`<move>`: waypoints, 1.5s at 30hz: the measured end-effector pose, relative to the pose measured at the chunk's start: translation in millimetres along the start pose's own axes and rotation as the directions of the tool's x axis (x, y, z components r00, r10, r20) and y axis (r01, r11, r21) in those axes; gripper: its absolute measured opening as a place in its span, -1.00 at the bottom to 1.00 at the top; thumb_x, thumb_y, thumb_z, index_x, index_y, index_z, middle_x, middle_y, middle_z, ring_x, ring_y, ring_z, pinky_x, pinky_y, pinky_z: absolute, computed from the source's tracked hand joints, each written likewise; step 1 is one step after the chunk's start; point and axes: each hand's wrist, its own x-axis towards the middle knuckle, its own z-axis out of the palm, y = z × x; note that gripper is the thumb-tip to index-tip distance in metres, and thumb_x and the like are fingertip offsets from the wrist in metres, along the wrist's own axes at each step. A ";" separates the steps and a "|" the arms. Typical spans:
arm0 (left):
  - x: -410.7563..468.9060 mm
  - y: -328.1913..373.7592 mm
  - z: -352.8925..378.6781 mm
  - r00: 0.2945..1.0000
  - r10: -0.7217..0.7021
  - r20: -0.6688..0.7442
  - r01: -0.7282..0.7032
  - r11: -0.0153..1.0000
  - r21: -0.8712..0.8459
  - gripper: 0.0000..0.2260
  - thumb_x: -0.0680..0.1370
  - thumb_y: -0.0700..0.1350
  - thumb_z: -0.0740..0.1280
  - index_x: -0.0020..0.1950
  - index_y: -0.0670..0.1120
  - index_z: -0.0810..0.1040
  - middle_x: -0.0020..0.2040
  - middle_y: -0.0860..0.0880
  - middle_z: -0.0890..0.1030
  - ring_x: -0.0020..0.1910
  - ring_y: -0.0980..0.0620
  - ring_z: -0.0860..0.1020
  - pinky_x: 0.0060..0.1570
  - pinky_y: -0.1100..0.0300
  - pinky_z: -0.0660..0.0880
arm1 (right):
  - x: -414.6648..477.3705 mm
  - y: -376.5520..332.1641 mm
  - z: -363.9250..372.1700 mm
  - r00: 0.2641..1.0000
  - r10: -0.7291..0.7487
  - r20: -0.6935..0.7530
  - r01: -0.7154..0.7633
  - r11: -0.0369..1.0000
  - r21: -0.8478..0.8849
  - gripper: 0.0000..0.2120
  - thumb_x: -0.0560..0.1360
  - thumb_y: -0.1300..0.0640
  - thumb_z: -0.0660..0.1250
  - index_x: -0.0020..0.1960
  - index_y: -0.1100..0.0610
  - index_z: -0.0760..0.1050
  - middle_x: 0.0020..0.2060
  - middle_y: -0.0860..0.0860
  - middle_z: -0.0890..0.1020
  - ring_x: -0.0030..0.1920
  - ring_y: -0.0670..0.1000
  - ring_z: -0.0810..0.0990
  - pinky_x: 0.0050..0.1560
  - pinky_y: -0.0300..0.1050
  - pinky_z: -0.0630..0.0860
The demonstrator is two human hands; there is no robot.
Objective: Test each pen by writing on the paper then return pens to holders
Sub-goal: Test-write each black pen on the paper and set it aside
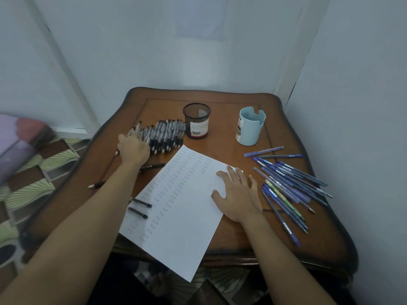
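A white paper (180,208) with columns of handwritten test words lies across the middle of the wooden table (222,100). My right hand (236,194) presses flat on its right part, fingers spread. My left hand (133,148) is at the left end of a row of black clicker pens (165,135), fingers curled round a black pen whose tip sticks out below the palm. An empty black mesh holder (196,121) and a light blue holder (250,126) stand behind the paper. Several blue pens (286,186) lie spread at the right.
Loose black pens lie left of the paper: one (152,166) under my forearm, one (97,185) near the table's left edge, two (139,208) on the sheet's left edge. Walls close in behind and at the right. A patterned cloth (33,172) lies left.
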 end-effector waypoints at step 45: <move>-83.3 -29.8 -15.0 0.808 0.570 0.151 -0.568 0.821 -0.057 -0.46 0.59 0.37 -0.08 -0.05 0.02 0.51 -0.14 0.10 0.51 -0.10 0.08 0.46 0.22 -0.16 0.27 | -3.2 -3.3 -1.9 1.000 0.013 0.000 -0.013 1.000 -0.003 -0.32 0.45 -0.36 -0.10 0.54 -0.19 0.12 0.61 -0.07 0.07 0.60 0.03 -0.02 0.54 0.21 -0.11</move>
